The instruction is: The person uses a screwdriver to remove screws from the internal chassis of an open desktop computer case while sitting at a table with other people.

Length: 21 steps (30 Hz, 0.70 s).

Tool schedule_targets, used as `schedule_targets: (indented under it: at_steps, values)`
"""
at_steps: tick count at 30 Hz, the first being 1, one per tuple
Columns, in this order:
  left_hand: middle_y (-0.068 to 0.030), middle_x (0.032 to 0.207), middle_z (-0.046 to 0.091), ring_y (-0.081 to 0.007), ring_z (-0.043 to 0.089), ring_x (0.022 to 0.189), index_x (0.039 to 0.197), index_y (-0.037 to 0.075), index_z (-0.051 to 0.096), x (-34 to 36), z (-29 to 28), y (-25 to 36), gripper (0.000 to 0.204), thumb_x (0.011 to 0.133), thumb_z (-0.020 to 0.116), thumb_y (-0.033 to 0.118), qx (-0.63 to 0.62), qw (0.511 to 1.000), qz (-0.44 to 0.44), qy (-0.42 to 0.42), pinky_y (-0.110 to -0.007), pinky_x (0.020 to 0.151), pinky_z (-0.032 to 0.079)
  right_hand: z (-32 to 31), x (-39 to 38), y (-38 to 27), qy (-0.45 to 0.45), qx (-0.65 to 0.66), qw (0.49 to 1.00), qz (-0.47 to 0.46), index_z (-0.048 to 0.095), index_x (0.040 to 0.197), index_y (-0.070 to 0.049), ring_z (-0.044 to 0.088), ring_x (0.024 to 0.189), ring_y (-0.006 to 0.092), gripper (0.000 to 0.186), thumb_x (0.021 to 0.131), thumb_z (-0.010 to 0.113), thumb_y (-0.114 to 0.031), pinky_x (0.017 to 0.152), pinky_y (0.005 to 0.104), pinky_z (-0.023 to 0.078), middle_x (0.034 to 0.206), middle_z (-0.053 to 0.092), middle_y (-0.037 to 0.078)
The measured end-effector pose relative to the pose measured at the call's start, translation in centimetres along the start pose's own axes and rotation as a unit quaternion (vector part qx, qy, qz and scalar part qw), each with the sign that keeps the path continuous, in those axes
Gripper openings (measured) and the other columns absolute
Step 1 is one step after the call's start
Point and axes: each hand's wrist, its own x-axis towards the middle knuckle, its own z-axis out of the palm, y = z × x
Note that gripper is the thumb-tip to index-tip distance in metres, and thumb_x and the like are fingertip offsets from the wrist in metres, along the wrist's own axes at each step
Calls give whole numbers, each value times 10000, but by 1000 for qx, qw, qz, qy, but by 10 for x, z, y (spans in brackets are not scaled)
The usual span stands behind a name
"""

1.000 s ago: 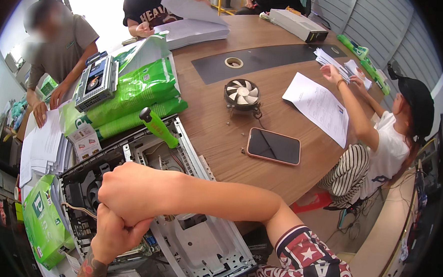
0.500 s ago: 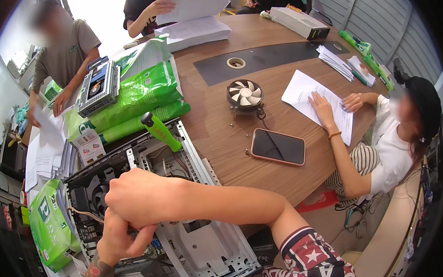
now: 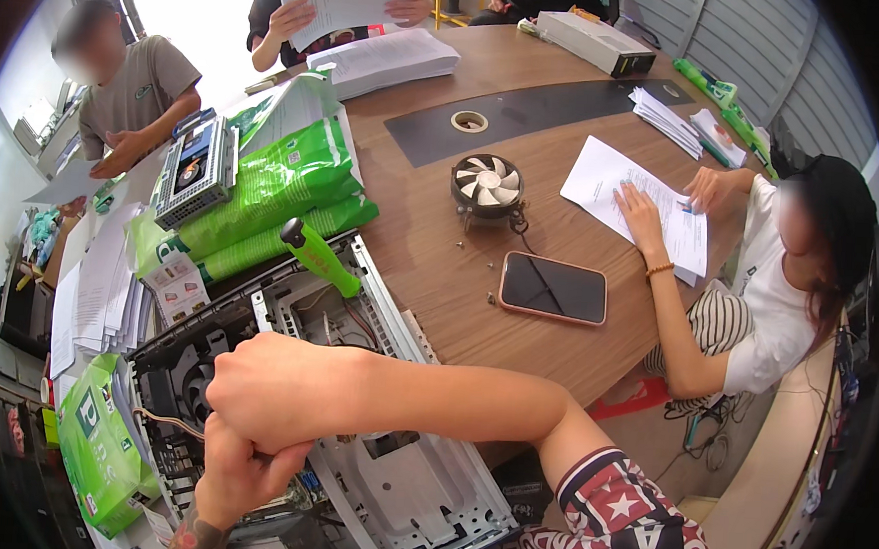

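Both my hands are together above an opened desktop computer case point(image 3: 413, 497). My right hand point(image 3: 272, 390) is closed in a fist, with its forearm crossing the case from the right. Directly beneath and touching it, my left hand point(image 3: 245, 473) is also closed, thumb bent inward. Whatever the fingers grip is hidden between and below them. A screwdriver with a green handle and black end point(image 3: 319, 258) leans upright at the case's far side, untouched. Inside, a black fan point(image 3: 198, 391) and thin cables point(image 3: 168, 419) show left of my hands.
On the table lie a phone point(image 3: 553, 288), a processor cooler point(image 3: 487, 183), a few small screws and a tape roll point(image 3: 469, 123). Green packages point(image 3: 275, 181) bear a metal drive cage point(image 3: 198, 172). Another green package point(image 3: 102, 446) sits left. Co-workers handle papers around the table.
My hands stay in nearly the same place over the case. The co-worker at left has shifted hands and paper; the one at the back holds a sheet farther left, with both hands visible.
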Motion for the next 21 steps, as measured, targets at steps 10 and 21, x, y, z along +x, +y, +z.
schedule_targets:
  at_steps: [10, 21]
  values:
    - [-17, 688, 589, -116, 523, 575, 918, 16, 650, 4, -4, 5, 136, 808, 718, 60, -31, 999, -7, -18, -270, 550, 413, -2, -2, -1, -20, 2, 1000, 20, 747, 732, -15, 730, 738, 297, 194, 596, 749, -154, 668, 382, 590, 786, 728, 151]
    - [-44, 702, 622, -197, 574, 591, 909, 13, 656, 4, -3, 4, 151, 780, 723, 56, 41, 996, 79, 6, -329, 584, 449, -5, -2, -6, -9, 9, 1000, 0, 741, 724, -5, 728, 746, 306, 191, 615, 733, -161, 678, 394, 588, 790, 725, 160]
